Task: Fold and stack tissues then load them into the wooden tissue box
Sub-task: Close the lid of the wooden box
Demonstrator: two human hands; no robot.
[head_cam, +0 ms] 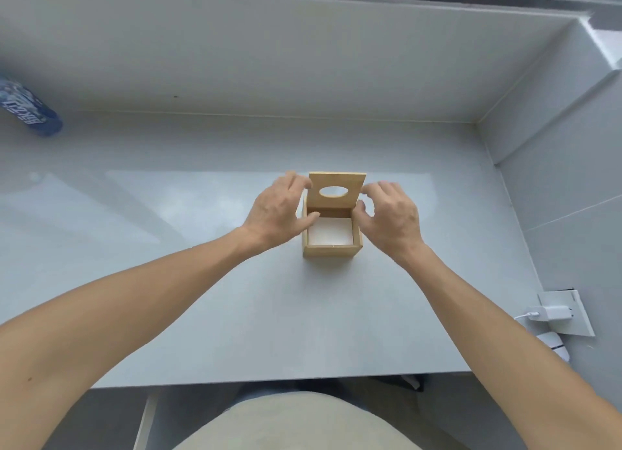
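Observation:
A small wooden tissue box (331,250) stands in the middle of the grey table. Its lid (337,180), with an oval hole, stands upright at the box's far edge. White tissues (330,231) lie flat inside the box. My left hand (277,213) is at the box's left side, fingertips at the lid's left edge and thumb over the box's left rim. My right hand (390,213) is at the right side, fingers curled near the lid's right edge. Whether the fingers touch the lid is unclear.
A blue patterned bottle or pack (30,107) lies at the far left against the wall. A white charger with cable (550,313) sits in a wall socket at the right. The table's front edge (269,380) is close to my body.

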